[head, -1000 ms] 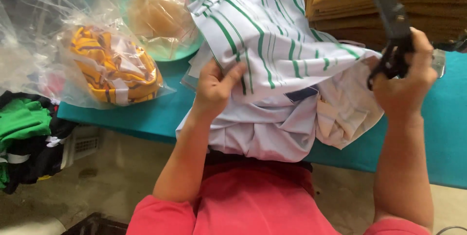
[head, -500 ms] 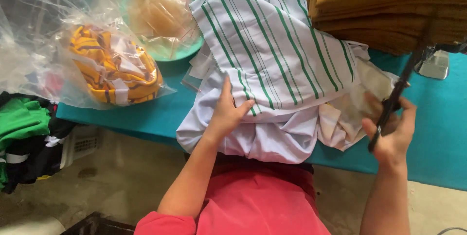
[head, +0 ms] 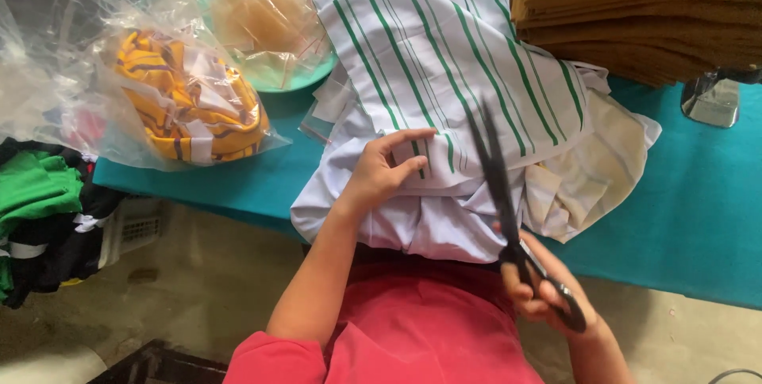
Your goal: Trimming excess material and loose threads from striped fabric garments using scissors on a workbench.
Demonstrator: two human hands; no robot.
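My left hand (head: 382, 171) presses flat on white cloth with green stripes (head: 444, 58) that lies over a teal table (head: 690, 217). My right hand (head: 540, 289) grips the handles of long black scissors (head: 496, 173). Their blades point up across the striped cloth, just right of my left fingers. A plain white piece (head: 421, 225) hangs over the table's near edge above my red shirt. A cream piece (head: 591, 173) lies to the right, under the striped cloth.
A clear plastic bag with yellow striped cloth (head: 186, 102) sits at left. Behind it a bagged tan item rests in a green bowl (head: 270, 19). Folded mustard fabric (head: 635, 11) is stacked at top right, a metal object (head: 712, 98) below it. Green and black clothes (head: 36, 201) lie left.
My right hand has dropped from the upper right to the table's near edge and swung the scissors over the striped cloth. My left hand slid slightly right on the cloth.
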